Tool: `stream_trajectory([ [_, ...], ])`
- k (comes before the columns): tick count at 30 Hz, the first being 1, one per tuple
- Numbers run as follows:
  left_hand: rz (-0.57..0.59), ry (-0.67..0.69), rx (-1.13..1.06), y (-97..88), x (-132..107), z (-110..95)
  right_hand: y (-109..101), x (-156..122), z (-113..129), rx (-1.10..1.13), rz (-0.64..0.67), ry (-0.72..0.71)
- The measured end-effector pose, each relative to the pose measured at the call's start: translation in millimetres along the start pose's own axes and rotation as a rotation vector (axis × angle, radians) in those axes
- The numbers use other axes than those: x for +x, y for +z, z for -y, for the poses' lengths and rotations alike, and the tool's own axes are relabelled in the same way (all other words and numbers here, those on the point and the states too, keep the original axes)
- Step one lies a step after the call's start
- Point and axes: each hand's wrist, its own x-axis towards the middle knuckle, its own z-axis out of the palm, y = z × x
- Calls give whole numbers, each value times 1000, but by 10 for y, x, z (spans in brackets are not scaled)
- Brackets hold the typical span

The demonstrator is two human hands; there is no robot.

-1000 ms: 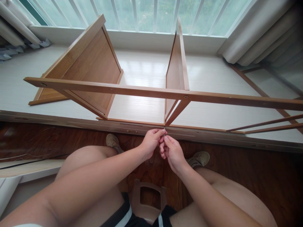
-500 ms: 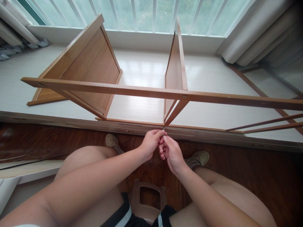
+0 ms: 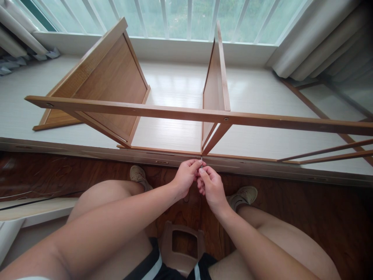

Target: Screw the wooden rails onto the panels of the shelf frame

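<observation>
View from the head of a seated person, looking down past bare forearms at two hands working close together in front of a wooden frame. The left hand (image 3: 186, 177) has its thumb and forefinger closed together in a pinch around a thin metal piece (image 3: 201, 160), near the piece's upper end. The right hand (image 3: 212, 184) is just beside it, slightly lower, thumb and forefinger also pinched on the piece, the other fingers curled in loosely. The metal piece stands roughly upright between the fingertips, with its top at or just under the frame's lower rail (image 3: 166, 149). (It is so small here that it could be a screw or a slim tool; I cannot tell which, nor whether its tip is inside the wood.)

The wooden frame lies on its side along a pale ledge (image 3: 171, 132). Its upper rail (image 3: 175, 112) runs nearly the whole width of the view, above and beyond the hands. Two panels join the rails: a left panel (image 3: 107, 81), leaning outward, and a middle panel (image 3: 215, 74), standing almost directly above the hands. A round metal fastener (image 3: 226, 119) sits in the upper rail beside the middle panel.

Behind the ledge is a barred window (image 3: 175, 19), with a grey curtain (image 3: 317, 35) at right. Below, a stool (image 3: 167, 243) shows between the person's legs.
</observation>
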Motion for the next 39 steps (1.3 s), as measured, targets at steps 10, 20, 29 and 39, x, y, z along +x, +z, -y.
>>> stream_trajectory([
  [10,3,6,-19,-1,12,13,-7,-5,12,-64,-4,-38],
  [20,-33,0,-10,-15,23,11,-21,-26,16,-213,-33,-82],
  [29,-93,21,9,-21,49,12,-29,-31,19,-270,-73,-110],
  [39,-37,-55,-20,5,-6,-17,15,-1,48,433,141,292],
])
